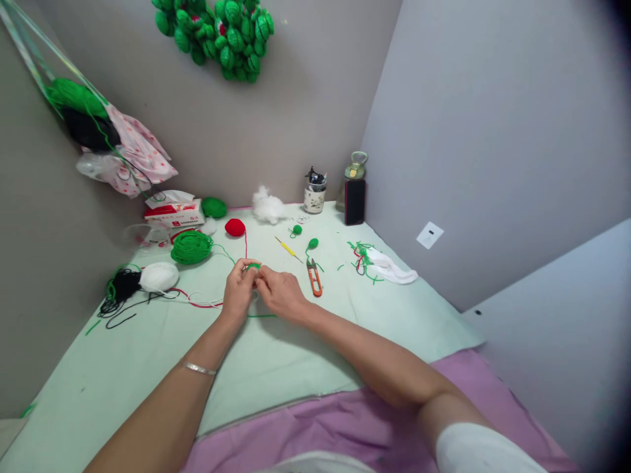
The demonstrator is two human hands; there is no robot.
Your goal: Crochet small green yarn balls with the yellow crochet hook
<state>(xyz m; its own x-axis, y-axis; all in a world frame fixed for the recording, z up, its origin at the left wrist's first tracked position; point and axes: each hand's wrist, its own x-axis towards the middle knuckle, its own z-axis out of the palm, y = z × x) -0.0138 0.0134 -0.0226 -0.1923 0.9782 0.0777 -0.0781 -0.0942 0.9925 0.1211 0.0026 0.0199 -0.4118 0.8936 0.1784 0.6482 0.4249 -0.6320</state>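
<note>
My left hand (238, 287) and my right hand (279, 292) meet over the middle of the pale green table cover (148, 368). Both pinch a small green crocheted piece (253, 267) held between their fingertips. A green strand runs from it toward the green yarn ball (191, 246) at the left. A silver bangle (199, 368) sits on my left wrist. Orange thread snips (314, 276) lie just right of my right hand, and a yellow crochet hook (286, 247) lies beyond them.
A red yarn ball (235, 226), white yarn (158, 276) and black yarn (122, 286) lie left. White stuffing (267, 205), a cup (314, 194), a dark box (355, 201) stand at the back. Small green pieces (312, 244), yarn scraps on white cloth (389, 267) lie right. Green crocheted balls (221, 33) hang on the wall.
</note>
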